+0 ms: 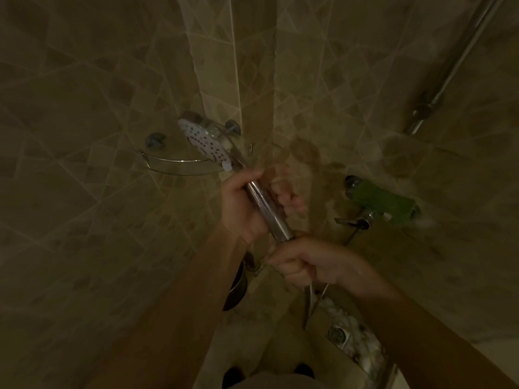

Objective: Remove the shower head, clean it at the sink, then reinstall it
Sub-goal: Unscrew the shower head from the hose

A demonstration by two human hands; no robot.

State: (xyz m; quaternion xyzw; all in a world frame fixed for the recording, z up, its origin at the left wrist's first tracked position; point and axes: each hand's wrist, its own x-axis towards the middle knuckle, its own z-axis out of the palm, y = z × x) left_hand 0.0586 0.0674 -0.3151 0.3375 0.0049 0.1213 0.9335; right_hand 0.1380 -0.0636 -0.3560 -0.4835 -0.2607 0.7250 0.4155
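The shower head has a white spray face with dark nozzles and a long chrome handle that slants down to the right. My left hand is wrapped around the upper part of the handle. My right hand is closed at the handle's lower end, where the metal hose joins it. The joint itself is hidden by my fingers. The room is dim.
A glass corner shelf sits on the tiled wall behind the head. A mixer valve wrapped in green with a lever is at the right. A chrome riser bar runs up at the top right. A floor drain lies below.
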